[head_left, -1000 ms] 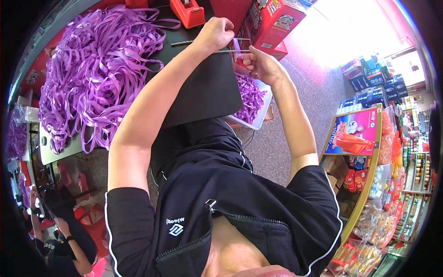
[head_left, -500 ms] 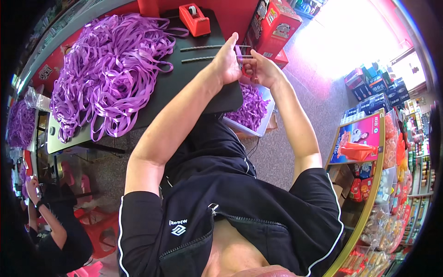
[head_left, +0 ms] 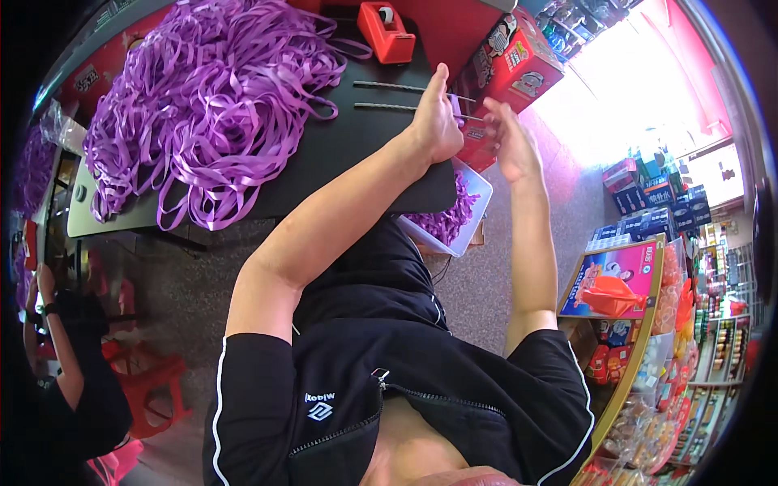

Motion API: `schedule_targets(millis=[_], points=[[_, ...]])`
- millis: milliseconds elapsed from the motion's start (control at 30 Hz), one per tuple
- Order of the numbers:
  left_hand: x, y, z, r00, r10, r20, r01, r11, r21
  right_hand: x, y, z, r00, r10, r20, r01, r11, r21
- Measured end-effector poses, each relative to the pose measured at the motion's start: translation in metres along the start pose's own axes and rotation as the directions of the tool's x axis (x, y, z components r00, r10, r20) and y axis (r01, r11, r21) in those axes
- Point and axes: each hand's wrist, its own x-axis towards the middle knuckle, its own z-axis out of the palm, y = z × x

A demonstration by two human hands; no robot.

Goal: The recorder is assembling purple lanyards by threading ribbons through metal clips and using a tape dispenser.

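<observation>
Two thin twisted metal rods (head_left: 385,104) stick out side by side over the black table (head_left: 356,162), past its right edge. My left hand (head_left: 438,134) is at the rods, thumb stretched up, its other fingers mostly hidden. Beside it, a bit of purple ribbon (head_left: 456,107) shows at the rods. My right hand (head_left: 516,150) is just right of the rod tips, apart from my left hand, with its fingers spread and slightly blurred. Something red shows near its fingertips, but I cannot tell it from the red box behind.
A large heap of purple ribbon (head_left: 219,113) covers the table's left part. Behind the rods sits a red tape dispenser (head_left: 386,34). Below the table corner is a pale bin (head_left: 466,239) holding purple ribbon pieces. Red cartons (head_left: 519,69) stand beyond; another person (head_left: 69,348) works at far left.
My right hand has pulled away to the right from my left hand, and its fingers have spread. A red loop at its fingers earlier is no longer plain. The whole view has shifted.
</observation>
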Motion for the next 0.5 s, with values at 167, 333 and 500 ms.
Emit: schedule_targets(millis=[167,333,500], points=[[0.005,0.003,-0.009,0.999,0.044,0.025,-0.044,0.999,0.018,0.048,-0.049,0.074,0.834,-0.515,0.195,0.533,0.666,-0.521],[0.015,-0.005,-0.007,0.998,0.04,-0.058,-0.04,0.999,0.005,0.164,-0.053,0.106,0.904,-0.393,0.17,0.41,0.677,-0.611],[0.006,0.0,-0.001,0.996,0.079,0.044,-0.075,0.994,-0.074,0.201,-0.049,0.131,0.983,-0.115,0.141,0.181,0.71,-0.68]])
